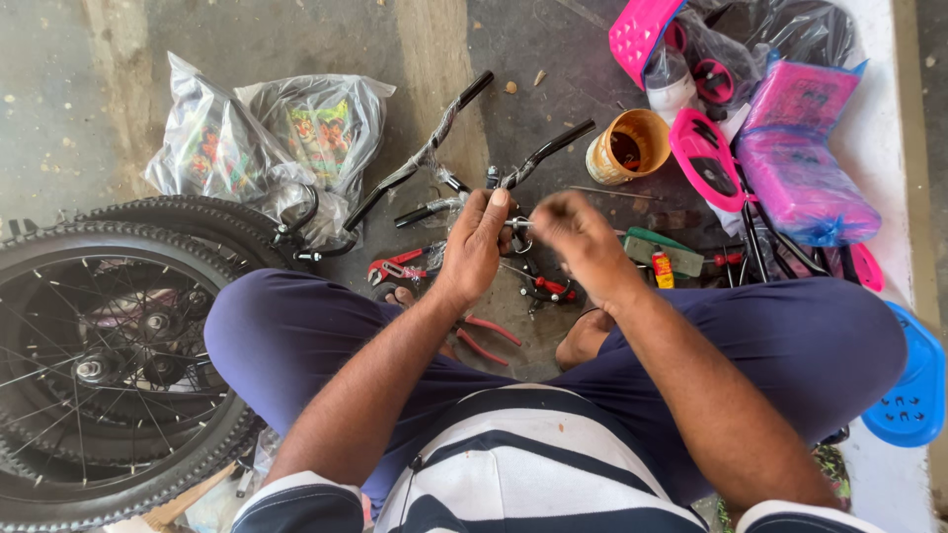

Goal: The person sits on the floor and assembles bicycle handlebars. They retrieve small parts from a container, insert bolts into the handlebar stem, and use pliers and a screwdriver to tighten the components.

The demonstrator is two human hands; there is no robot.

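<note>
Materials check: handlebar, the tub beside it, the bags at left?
Handlebar: looks like painted black metal, glossy tube under clear wrap, dark rubbery grips. Tub: probably plastic, tan and grimy. Bags: thin clear plastic film, crinkled and shiny.

2 wheels (99,355) left of the knees, handlebars (444,158) ahead, cup (627,146) right of them, pliers (484,341) between the legs

Bare concrete floor (59,89) at far left gives open room. The stacked bicycle wheels (99,365) shut off the near left, with plastic bags (267,138) just beyond them. Straight ahead, handlebars (444,158), red-handled pliers (400,266) and a yellow tub (629,146) crowd the floor. Pink wrapped parts (790,158) close off the far right; a blue seat (913,385) blocks the near right.
</note>
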